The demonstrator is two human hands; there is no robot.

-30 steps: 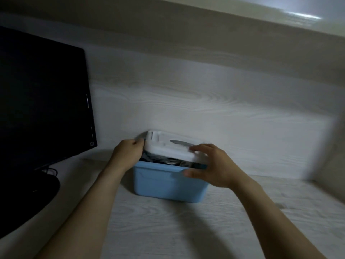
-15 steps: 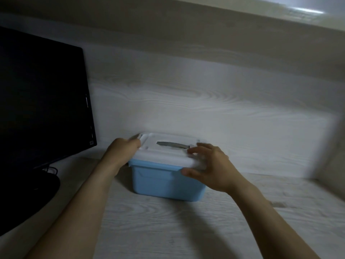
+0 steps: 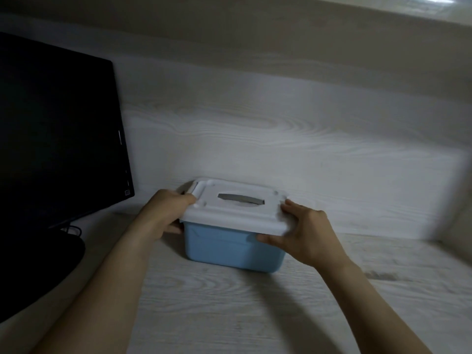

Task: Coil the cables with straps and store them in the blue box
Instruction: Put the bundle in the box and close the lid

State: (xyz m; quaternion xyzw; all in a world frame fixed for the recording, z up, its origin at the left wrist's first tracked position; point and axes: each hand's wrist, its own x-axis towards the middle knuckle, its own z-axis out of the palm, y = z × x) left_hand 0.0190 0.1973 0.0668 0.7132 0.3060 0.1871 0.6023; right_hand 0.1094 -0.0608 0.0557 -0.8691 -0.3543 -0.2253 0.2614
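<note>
black monitor (image 3: 58, 139) far left on the pale wood desk (image 3: 229, 310). left hand (image 3: 163, 213) grips the left end of the white lid (image 3: 237, 210), thumb on top, fingers curled under the rim. blue box (image 3: 229, 246) sits mid-desk against the back wall, lid on, grey handle (image 3: 241, 199) lying flat in its recess. right hand (image 3: 304, 233) clamps the right lid corner, fingers on top, thumb below. cables not visible, presumably inside. likely light, stiff, smooth plastic; lid edges or the handle look the best hold.
</note>
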